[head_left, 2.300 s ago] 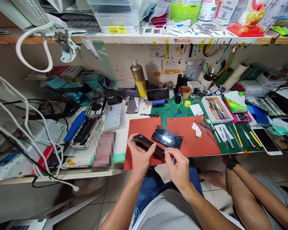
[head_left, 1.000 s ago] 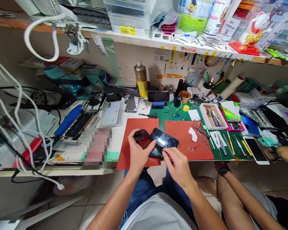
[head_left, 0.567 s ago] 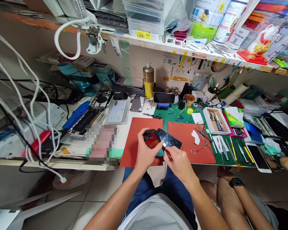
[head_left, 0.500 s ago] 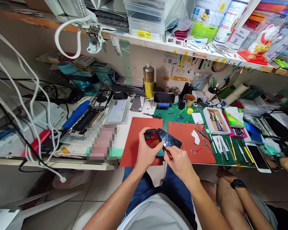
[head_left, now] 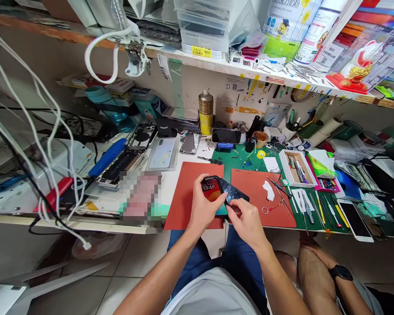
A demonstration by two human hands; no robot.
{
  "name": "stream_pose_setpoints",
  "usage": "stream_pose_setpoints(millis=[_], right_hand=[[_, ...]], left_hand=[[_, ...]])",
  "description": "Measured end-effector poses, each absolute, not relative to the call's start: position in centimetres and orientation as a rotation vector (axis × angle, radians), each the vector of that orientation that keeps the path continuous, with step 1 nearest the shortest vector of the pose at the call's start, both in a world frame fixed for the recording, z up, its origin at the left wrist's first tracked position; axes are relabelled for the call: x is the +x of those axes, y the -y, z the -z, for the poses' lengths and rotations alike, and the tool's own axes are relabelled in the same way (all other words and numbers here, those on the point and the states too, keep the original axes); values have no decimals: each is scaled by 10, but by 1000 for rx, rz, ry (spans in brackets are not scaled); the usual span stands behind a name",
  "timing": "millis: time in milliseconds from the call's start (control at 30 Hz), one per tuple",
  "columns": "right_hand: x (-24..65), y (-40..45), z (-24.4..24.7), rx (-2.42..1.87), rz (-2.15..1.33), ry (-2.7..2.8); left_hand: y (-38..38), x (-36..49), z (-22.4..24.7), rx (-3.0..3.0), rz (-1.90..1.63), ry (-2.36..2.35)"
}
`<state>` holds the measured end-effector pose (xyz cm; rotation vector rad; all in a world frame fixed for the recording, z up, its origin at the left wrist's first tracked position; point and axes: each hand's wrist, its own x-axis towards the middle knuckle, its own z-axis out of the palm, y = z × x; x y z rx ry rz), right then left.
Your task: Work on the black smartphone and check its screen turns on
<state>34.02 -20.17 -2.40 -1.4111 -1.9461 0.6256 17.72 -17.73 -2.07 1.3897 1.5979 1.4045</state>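
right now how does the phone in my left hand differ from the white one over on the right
The held phone has a lit screen reading 13:48; the white phone has a dark screen.
The held phone has a black surround, the white phone a white one.
The held phone is in the left hand, while the white phone lies beside the yellow tool.
Both have their screens in view.

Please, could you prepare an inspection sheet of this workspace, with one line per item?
Surface: green mat, two reddish mats.
Job's things: lit phone, held; dark phone behind it.
Clutter: loose tools, paper scraps.
Hands: left hand grips the lit phone; right hand's fingers bend at its edge.
Cables: white cables at left, one end hanging past the table edge.
Surroundings: loaded shelf above; another person at right.
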Motion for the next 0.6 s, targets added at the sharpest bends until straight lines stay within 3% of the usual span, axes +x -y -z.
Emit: stream_pose_setpoints(millis=[300, 367, 500, 600], right_hand=[[366, 191, 27, -1364, -874, 1826], [384, 178, 35, -1383, -726, 1869], [415, 144, 48, -1493, -33, 2113], [422, 133, 47, -1575, 96, 2334]], left_hand=[[176, 178, 24, 1191, -1426, -1566], [171, 172, 24, 1145, -1425, -1575], [142, 133, 10, 1236, -1349, -1670], [102, 87, -9, 1375, -1108, -1963]])
